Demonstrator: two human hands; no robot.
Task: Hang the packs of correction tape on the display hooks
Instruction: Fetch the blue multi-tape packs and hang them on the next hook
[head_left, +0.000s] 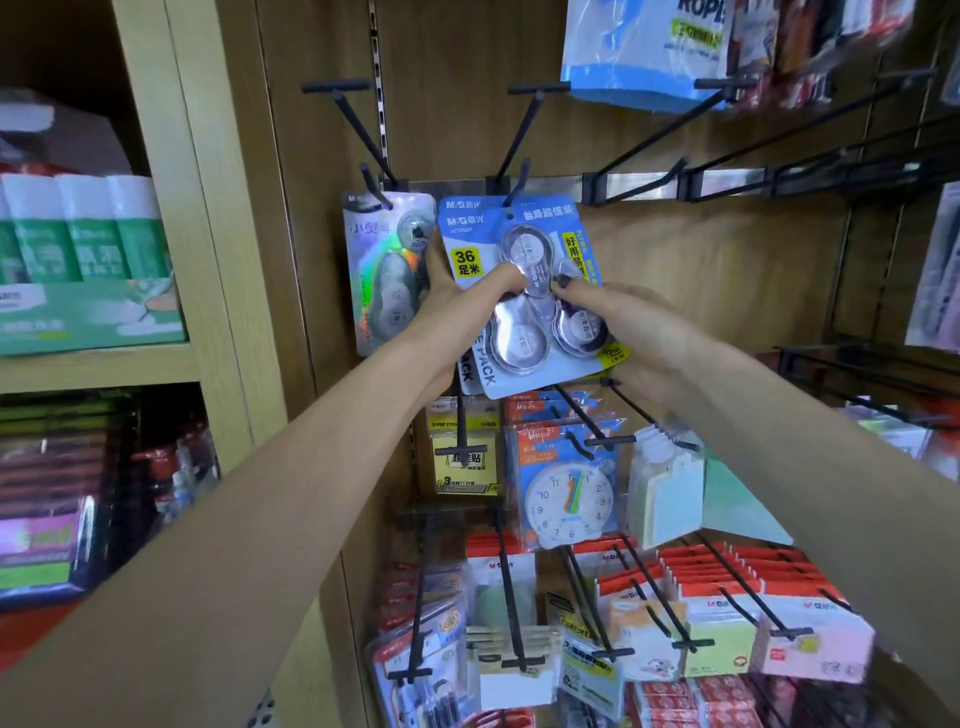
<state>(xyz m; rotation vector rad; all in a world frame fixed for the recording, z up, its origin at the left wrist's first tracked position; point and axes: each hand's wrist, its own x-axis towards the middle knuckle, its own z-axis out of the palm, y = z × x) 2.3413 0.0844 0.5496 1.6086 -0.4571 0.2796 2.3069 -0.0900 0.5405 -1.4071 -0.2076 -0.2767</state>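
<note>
Correction tape packs (540, 291) in both hands' grip.

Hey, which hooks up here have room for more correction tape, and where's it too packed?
Free: the long black hooks right of the blue packs, bare along their rods. The silver pack's hook holds little. Crowded: the lower rows, red-topped packs and the clock pack. Both hands, left hand and right hand, grip the blue packs.

Head-worn view, forward and slightly down, close to display hooks (519, 192).
</note>
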